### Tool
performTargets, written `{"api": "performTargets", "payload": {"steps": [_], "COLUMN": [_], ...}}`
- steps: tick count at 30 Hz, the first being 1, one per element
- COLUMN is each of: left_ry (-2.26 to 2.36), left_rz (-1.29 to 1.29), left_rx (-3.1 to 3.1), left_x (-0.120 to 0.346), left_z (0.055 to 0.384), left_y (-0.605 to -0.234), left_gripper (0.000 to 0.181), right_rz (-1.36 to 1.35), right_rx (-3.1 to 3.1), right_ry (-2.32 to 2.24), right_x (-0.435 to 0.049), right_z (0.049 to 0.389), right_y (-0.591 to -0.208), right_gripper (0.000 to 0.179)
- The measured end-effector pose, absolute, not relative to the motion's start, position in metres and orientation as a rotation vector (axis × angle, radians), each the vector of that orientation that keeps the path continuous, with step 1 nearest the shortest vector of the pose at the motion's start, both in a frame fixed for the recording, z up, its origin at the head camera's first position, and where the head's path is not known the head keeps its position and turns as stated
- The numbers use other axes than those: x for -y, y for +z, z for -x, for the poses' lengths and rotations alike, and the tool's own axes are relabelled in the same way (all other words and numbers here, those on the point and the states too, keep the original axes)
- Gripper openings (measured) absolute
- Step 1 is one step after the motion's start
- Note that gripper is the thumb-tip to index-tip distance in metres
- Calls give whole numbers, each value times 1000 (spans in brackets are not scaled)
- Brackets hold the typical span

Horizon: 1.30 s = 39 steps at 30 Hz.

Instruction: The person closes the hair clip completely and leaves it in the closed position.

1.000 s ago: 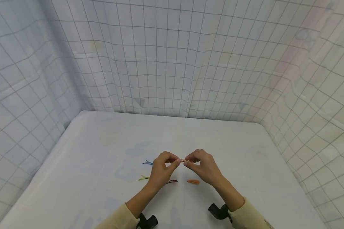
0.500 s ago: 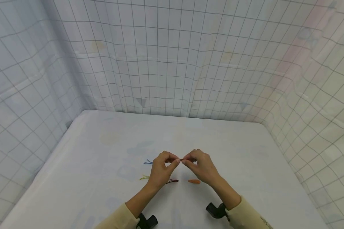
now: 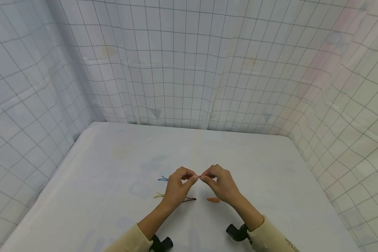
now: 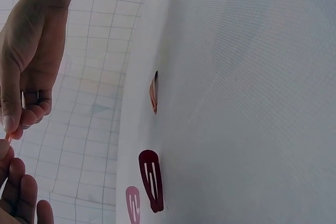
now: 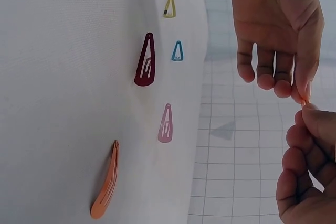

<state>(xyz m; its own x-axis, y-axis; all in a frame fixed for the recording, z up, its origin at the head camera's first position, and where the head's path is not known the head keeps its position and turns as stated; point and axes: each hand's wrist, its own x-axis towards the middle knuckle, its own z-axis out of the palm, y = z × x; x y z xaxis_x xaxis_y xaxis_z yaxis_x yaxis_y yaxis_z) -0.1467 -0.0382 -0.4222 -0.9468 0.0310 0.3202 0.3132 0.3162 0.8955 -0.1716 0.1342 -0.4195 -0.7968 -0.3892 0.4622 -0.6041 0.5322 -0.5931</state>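
Note:
Above the table, a small orange snap hair clip [image 3: 199, 176] spans the short gap between both hands, mostly covered by fingertips. My left hand [image 3: 177, 187] pinches one end between thumb and index finger. The other end is pinched by my right hand [image 3: 223, 183] in the same way. Below them on the cloth lie a second orange hair clip [image 5: 106, 187], a dark red hair clip [image 5: 139, 72] and a pink hair clip [image 5: 164, 134]. In the head view the left hand hides the pink one.
Farther left lie a blue hair clip [image 3: 163, 179] and a yellow hair clip [image 3: 158, 196]. White cloth covers the table [image 3: 255, 168]. Grid-patterned curtains [image 3: 189, 70] enclose its back and sides. Black wrist mounts [image 3: 237, 232] sit at both sleeves.
The right hand has shifted slightly left, toward the left hand, so less of the held hair clip shows between the fingertips. Over the last half second both hands have stayed nearly still.

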Motion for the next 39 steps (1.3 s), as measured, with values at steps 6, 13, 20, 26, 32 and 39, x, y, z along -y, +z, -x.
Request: {"api": "performTargets", "payload": {"steps": [6, 13, 20, 26, 32, 39], "left_ry": [-1732, -1755, -1775, -1779, -1785, -1817], "left_rz": [378, 403, 363, 325, 288, 256], "left_rx": [2332, 2368, 2377, 2402, 2404, 2391], "left_x": [42, 45, 44, 45, 44, 43], "left_z": [154, 156, 156, 157, 158, 160], "left_y": [-434, -439, -440, -440, -441, -443], "left_gripper": [5, 5, 6, 7, 9, 9], "right_rz": [-920, -921, -906, -922, -943, -1025], "right_rx": [2440, 2466, 2471, 2420, 2339, 2213], "right_ry": [1108, 1189, 1201, 1032, 865, 698], "right_x": [-138, -140, -141, -142, -144, -149], "right_z": [174, 174, 175, 176, 178, 182], "right_y": [-422, -422, -425, -427, -428, -433], "right_gripper": [10, 8, 9, 12, 29, 37]}}
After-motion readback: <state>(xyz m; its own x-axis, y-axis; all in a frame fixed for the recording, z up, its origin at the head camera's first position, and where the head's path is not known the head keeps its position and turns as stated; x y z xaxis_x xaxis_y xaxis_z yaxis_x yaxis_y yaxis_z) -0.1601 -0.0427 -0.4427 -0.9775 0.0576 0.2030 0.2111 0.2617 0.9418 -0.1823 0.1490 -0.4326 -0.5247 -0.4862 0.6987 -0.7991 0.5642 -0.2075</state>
